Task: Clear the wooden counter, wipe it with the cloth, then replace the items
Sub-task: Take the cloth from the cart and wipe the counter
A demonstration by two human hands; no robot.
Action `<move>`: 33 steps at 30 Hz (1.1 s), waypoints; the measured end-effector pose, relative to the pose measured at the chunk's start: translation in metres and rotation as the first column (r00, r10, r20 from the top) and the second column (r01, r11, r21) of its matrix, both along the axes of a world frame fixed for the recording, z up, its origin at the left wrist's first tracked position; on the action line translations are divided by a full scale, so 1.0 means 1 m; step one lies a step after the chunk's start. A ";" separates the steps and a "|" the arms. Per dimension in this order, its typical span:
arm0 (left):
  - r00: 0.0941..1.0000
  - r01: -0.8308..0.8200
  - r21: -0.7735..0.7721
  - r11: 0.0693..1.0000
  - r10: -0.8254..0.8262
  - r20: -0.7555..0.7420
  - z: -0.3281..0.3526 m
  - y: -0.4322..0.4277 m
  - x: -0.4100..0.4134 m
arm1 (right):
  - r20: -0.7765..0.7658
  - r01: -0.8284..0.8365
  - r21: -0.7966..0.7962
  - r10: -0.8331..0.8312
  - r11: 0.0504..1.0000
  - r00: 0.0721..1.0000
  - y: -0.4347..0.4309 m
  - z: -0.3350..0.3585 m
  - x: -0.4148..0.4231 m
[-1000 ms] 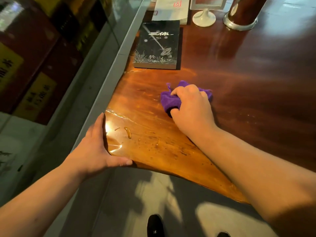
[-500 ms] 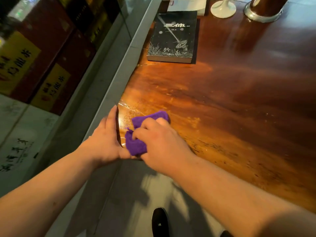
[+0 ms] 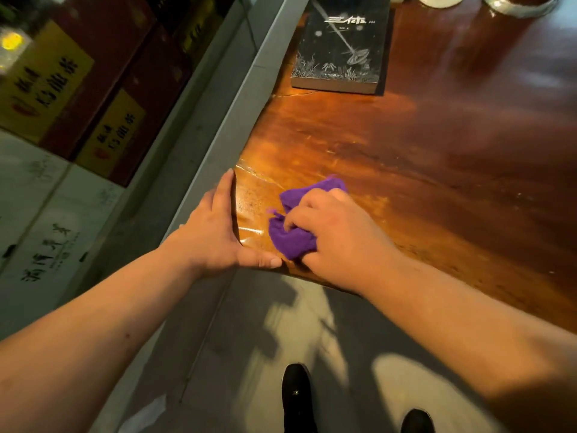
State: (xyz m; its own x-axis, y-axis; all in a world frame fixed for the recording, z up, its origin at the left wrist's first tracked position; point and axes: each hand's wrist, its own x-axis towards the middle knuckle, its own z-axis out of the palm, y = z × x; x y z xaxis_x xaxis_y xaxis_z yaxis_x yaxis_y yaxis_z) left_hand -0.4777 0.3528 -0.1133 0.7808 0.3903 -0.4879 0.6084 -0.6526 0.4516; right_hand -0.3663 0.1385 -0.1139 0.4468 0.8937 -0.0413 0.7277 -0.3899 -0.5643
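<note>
A glossy wooden counter (image 3: pixel 421 157) fills the right of the view. My right hand (image 3: pixel 337 235) presses a bunched purple cloth (image 3: pixel 292 235) onto its near left corner. My left hand (image 3: pixel 215 232) lies flat against the counter's left edge, fingers along the side and thumb under the front rim, holding nothing loose. A black book (image 3: pixel 340 48) with white lettering lies on the counter further back, near the left edge.
A white stand base (image 3: pixel 440 0) and a metal-rimmed vessel base (image 3: pixel 521 4) sit at the far edge. A grey ledge (image 3: pixel 237 98) runs along the counter's left, with red and yellow boxes (image 3: pixel 62 89) behind glass. My shoes (image 3: pixel 296 398) stand on the grey floor.
My right hand drew the cloth from mid-counter to the near left corner, then shifted slightly right. The left hand stayed on the corner. The view tilted down and left.
</note>
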 end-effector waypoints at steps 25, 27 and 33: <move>0.951 0.286 0.467 0.837 -0.307 -0.031 0.043 -0.043 0.042 | 0.046 0.426 -0.053 -0.424 0.903 0.904 -0.098 0.023 0.087; 0.919 0.344 0.503 0.793 -0.395 -0.007 0.052 -0.082 0.085 | -0.084 0.599 0.058 -0.594 0.799 0.800 -0.137 0.029 0.118; 0.825 0.442 0.478 0.759 -0.553 0.115 0.045 -0.231 0.221 | -0.203 0.814 0.205 -0.790 0.544 0.579 -0.279 0.061 0.206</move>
